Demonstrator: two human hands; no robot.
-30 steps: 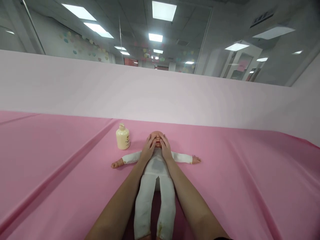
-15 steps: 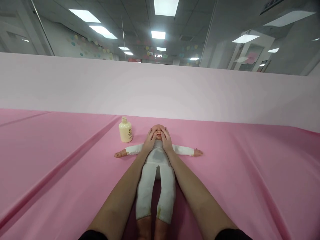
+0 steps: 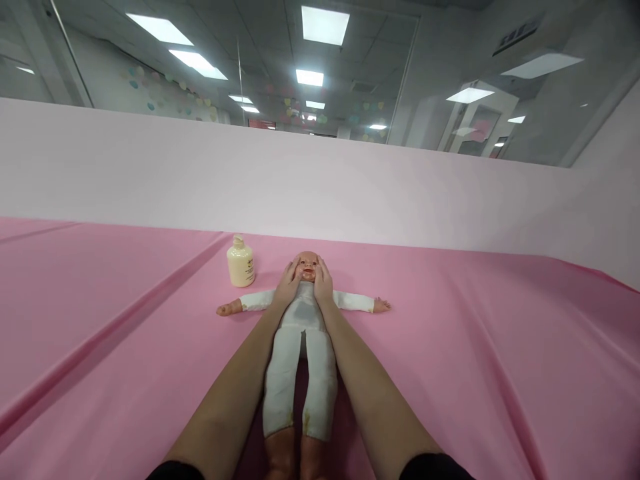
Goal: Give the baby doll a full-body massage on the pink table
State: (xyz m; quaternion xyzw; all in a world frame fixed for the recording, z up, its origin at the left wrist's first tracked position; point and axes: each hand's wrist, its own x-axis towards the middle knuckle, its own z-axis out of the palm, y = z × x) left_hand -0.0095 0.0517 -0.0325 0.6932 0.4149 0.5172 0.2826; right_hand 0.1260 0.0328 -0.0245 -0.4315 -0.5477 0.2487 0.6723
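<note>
A baby doll [image 3: 303, 319] in a white fabric suit lies on its back, arms stretched out to both sides and legs toward me. My left hand [image 3: 289, 283] rests along the left side of the doll's face [image 3: 309, 261], fingers extended and pointing up toward its temple. On the right side, my right hand [image 3: 323, 280] lies flat against the cheek in the same way. The eyes and mouth show between my hands. Left of the doll's head stands a pale yellow bottle [image 3: 241, 265] with a pump top, touched by neither hand.
Pink sheeting [image 3: 125, 287] with long raised folds covers the surface under the doll. A low white wall [image 3: 300, 187] runs behind it, with glass panels [image 3: 350, 80] above that show ceiling lights.
Both hands have slid outward from the doll's brow to the sides of its face, uncovering its eyes. The camera view has turned slightly right; doll and bottle stay in place.
</note>
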